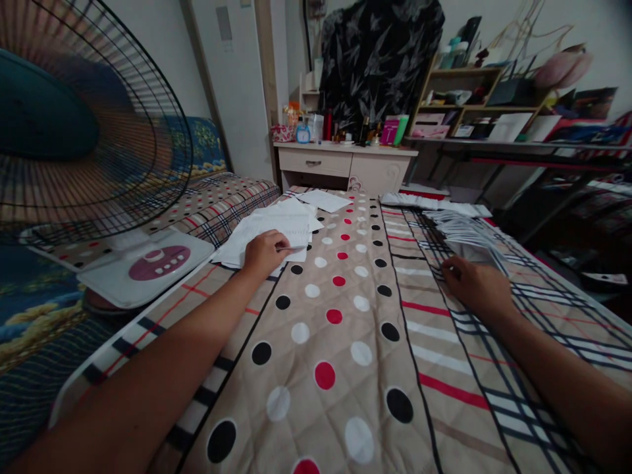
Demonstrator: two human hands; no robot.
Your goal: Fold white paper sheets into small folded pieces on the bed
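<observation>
My left hand (266,251) is closed in a pinch on the edge of a white paper sheet (289,230) with faint writing. That sheet lies over a spread pile of white papers (236,238) at the left of the patterned quilt. Over on the right, my right hand (476,283) has its fingers curled together beside a fanned stack of white folded papers or envelopes (461,230). Whatever may be between those fingertips is hidden. Beyond the left pile lies a separate white sheet (323,199).
A large fan (162,125) stands close on the left, its white base (197,247) beside the quilt (340,342). Behind the stack is a long white bundle (419,201). At the far end stands a white dresser (316,163) with small bottles and boxes; a shelf unit (464,107) is right.
</observation>
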